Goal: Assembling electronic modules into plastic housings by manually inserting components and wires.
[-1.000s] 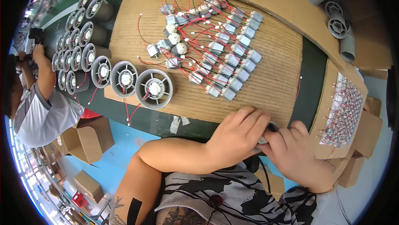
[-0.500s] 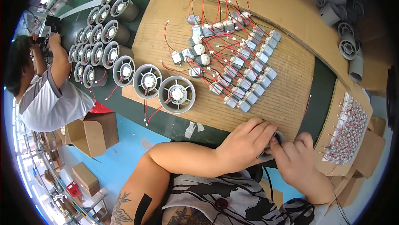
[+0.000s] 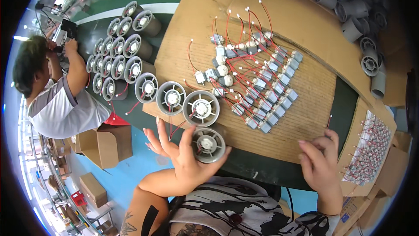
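Note:
My left hand (image 3: 188, 165) grips a grey round fan housing (image 3: 217, 152) between thumb and index finger, the other fingers spread. A white hub with spokes shows inside it. The housing is just in front of another grey housing (image 3: 201, 108) that ends a row of similar ones. My right hand (image 3: 321, 162) is over the near right edge of the cardboard sheet (image 3: 301, 120), fingers loosely bent and apart, with nothing visible in them. On the sheet lie several small silver motors (image 3: 271, 118) with red and black wires and white plugs.
More grey housings (image 3: 136, 46) stand in rows at left on the dark green table (image 3: 244, 167). Loose grey tubes (image 3: 351, 30) fill a carton at far right. A tray of wired motors (image 3: 365, 148) is at right. A co-worker (image 3: 70, 100) works at left.
My hands have parted. The left hand has carried the housing leftward to the row's end, while the right has let go and stays at right. The whole view has shifted slightly.

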Tool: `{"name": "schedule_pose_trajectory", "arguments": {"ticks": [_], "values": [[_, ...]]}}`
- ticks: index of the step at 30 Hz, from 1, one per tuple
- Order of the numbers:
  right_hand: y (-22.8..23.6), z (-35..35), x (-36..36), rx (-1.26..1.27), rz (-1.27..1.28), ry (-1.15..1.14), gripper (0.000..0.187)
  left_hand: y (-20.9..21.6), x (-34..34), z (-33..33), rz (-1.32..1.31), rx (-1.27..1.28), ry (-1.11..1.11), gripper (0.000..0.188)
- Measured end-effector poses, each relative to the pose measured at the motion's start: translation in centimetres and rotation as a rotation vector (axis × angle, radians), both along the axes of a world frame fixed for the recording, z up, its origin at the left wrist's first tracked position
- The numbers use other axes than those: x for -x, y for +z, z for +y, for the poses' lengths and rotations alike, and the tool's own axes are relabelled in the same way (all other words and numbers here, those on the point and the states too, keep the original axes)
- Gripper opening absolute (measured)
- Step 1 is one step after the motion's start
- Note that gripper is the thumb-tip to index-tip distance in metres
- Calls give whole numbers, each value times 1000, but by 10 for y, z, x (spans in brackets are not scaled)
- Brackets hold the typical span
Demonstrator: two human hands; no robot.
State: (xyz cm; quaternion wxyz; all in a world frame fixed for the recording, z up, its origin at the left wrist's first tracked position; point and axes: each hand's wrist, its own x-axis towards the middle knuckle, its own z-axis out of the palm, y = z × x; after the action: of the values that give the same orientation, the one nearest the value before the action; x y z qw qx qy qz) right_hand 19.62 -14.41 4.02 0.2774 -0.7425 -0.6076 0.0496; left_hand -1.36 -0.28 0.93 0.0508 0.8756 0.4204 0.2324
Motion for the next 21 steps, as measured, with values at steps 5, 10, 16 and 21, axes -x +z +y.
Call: {"name": "schedule_pose_trajectory", "arguments": {"ticks": [5,10,16,21], "values": [[-9,30,9,21,14,213,40,-21,4,21,-87,79,140,106],[-8,79,33,-70,-39,338,52,-24,14,48,-148,57,207,117],[-31,156,64,-184,-395,355,53,-47,39,80,-239,-23,247,119],[-54,199,88,-457,-496,397,33,-57,46,104,-446,-33,279,102]]}}
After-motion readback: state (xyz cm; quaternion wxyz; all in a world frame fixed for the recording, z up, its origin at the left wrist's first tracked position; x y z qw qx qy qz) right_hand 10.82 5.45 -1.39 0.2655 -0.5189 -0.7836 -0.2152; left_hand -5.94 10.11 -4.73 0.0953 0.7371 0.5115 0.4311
